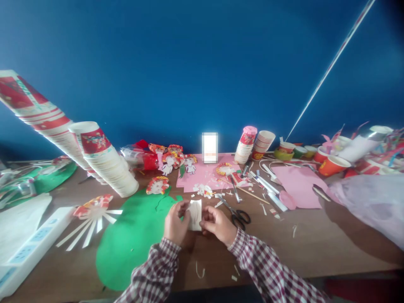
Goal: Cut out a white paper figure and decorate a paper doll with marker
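Between my two hands is a small white piece of paper (195, 215) with thin dark curved lines drawn on it. My left hand (176, 223) pinches its left edge. Fingers of my right hand (217, 225) are closed on its right edge. Just right of my right hand lie black-handled scissors (240, 218), their blades pointing away to the left. Under and left of my left hand spreads a green sheet (132, 244) with a rounded outline. White paper scraps (202, 190) lie beyond the held paper.
Tall stacks of paper cups (107, 168) lean at the left. Shorter cup stacks (244, 145) stand at the back. Pink sheets (296, 185), a cut cup with splayed strips (91, 219), orange cups (333, 165) and a translucent plastic bag (369, 206) lie around the table.
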The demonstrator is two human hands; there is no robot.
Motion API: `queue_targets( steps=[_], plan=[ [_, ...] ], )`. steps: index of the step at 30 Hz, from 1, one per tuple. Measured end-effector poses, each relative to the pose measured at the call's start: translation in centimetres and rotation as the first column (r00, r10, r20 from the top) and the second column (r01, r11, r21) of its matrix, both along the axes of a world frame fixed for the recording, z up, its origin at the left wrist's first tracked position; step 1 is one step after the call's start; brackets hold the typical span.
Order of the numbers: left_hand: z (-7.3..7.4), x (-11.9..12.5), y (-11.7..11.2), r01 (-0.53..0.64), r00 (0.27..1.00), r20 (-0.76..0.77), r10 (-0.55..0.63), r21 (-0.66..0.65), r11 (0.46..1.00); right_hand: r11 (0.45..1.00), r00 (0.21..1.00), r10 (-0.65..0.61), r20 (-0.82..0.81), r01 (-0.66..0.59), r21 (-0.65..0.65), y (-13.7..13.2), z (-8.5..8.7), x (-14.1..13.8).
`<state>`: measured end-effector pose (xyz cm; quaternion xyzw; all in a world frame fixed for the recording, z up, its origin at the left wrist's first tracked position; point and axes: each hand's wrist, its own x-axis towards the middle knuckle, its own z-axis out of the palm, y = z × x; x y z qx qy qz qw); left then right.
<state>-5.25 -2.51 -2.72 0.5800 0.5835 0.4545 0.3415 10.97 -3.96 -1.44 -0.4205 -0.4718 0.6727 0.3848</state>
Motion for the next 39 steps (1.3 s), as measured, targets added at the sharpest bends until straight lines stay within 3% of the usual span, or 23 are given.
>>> queue_targets(
  steps=[7,18,24,28,30,35,39],
  plan=[
    [-0.2,0.1,-0.3,-0.031,0.954,0.292,0.067,-0.124,0.992,0.999,1.000,-0.021,0.007,0.021,-0.032,-0.1,0.2,0.1],
    [0.5,-0.2,-0.6,0.021,0.949,0.312,0.049,-0.216,0.976,1.000,0.999,-0.028,0.045,0.028,0.009,-0.3,0.1,0.1],
    [0.7,0.8,-1.0,0.033,0.929,0.367,0.047,-0.208,0.978,0.979,0.998,-0.033,0.047,0.022,0.203,-0.2,0.7,0.1],
    [1.2,1.4,-1.7,0.132,0.891,0.453,-0.007,-0.246,0.960,0.956,0.959,-0.159,0.234,0.091,0.278,-0.2,0.5,0.3],
    [1.4,1.4,-2.1,0.165,0.875,0.483,-0.014,-0.271,0.948,0.957,0.952,-0.164,0.259,0.090,0.275,-0.2,0.4,0.4],
    [1.3,0.8,-3.0,0.187,0.935,0.350,-0.063,-0.333,0.924,0.935,0.925,-0.179,0.335,0.054,0.351,-0.1,0.9,1.0],
    [1.5,0.6,-2.9,0.223,0.943,0.308,-0.127,-0.301,0.927,0.918,0.899,-0.173,0.402,0.000,0.396,0.1,1.5,1.3]
  ],
)
